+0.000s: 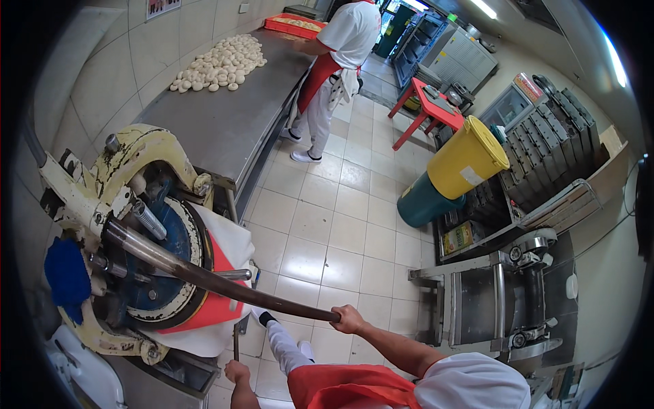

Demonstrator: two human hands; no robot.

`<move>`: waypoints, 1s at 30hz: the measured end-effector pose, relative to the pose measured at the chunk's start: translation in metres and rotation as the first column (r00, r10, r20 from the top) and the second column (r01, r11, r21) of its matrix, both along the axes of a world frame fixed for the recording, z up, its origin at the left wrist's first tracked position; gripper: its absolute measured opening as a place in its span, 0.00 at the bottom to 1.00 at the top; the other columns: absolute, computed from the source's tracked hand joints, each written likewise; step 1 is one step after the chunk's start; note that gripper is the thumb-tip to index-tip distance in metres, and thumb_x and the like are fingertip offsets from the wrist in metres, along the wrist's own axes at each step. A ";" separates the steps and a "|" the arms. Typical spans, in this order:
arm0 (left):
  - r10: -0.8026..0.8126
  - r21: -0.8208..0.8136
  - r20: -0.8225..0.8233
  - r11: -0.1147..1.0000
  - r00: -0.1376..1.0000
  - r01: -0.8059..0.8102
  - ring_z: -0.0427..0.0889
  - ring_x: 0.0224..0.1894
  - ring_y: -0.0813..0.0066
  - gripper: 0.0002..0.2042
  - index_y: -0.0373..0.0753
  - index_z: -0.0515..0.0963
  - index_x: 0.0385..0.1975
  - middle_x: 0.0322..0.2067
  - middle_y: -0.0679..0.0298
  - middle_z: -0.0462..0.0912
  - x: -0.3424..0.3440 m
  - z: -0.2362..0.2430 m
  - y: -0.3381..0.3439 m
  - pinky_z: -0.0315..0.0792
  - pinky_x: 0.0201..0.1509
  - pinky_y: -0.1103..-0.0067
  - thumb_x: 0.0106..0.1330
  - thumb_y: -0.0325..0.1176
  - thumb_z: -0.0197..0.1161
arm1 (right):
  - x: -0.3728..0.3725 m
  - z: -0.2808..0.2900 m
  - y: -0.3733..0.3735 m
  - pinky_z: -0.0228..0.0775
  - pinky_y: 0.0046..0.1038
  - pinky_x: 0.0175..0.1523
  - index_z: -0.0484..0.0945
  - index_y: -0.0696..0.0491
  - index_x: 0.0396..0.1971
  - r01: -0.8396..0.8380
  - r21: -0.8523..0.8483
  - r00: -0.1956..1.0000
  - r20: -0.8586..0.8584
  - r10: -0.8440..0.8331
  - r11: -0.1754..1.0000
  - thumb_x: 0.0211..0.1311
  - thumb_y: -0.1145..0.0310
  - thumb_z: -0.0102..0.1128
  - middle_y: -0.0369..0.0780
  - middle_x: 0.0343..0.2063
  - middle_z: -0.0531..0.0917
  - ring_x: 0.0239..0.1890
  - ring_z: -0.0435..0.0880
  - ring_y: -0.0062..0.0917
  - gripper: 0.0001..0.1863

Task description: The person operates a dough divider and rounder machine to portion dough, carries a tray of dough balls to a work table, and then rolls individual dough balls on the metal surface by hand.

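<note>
Right hand (pixel 349 318) gripping long lever (pixel 225 283), left hand (pixel 237 372) fisted on thin rod (pixel 236 341), yellow bin (pixel 467 158) nested in green bin (pixel 424 202)

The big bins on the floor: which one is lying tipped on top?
The yellow bin. It leans tilted with its lid on, resting on the dark green bin, which sits lower against the tiled floor.

Your right hand (pixel 349 318) is extended forward with the arm nearly straight and the fingers closed in a firm fist grip, while your left hand (pixel 236 371) sits lower and closer to your body, also closed in a fist.
</note>
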State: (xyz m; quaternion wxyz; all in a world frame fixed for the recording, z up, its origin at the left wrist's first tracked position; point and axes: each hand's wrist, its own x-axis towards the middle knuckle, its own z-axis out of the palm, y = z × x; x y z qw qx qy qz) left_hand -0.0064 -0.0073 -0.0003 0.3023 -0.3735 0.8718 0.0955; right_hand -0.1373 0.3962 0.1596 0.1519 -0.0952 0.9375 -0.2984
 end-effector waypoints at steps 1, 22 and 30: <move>0.000 0.003 0.003 1.000 1.000 -0.001 0.85 0.48 0.54 0.09 0.37 0.85 0.35 0.43 0.51 0.85 0.000 0.000 -0.001 0.81 0.52 0.67 0.53 0.28 0.69 | -0.001 0.001 -0.001 0.73 0.44 0.32 0.76 0.52 0.24 -0.005 -0.012 1.000 -0.006 0.005 1.000 0.48 0.65 0.68 0.46 0.18 0.80 0.25 0.81 0.48 0.10; -0.037 -0.029 -0.019 0.999 0.999 0.036 0.86 0.44 0.54 0.07 0.37 0.85 0.32 0.39 0.51 0.86 0.004 -0.002 0.004 0.81 0.49 0.68 0.54 0.28 0.67 | 0.000 0.011 -0.001 0.73 0.45 0.33 0.74 0.52 0.23 0.005 0.000 1.000 0.013 -0.005 1.000 0.49 0.64 0.67 0.47 0.18 0.80 0.26 0.81 0.48 0.11; 0.001 0.014 0.016 1.000 1.000 -0.001 0.86 0.46 0.54 0.08 0.37 0.85 0.33 0.42 0.51 0.85 0.002 -0.003 0.003 0.81 0.51 0.69 0.53 0.28 0.69 | 0.001 0.004 0.002 0.73 0.45 0.32 0.75 0.52 0.23 0.007 0.005 1.000 -0.006 -0.007 1.000 0.49 0.64 0.66 0.47 0.18 0.79 0.25 0.81 0.48 0.10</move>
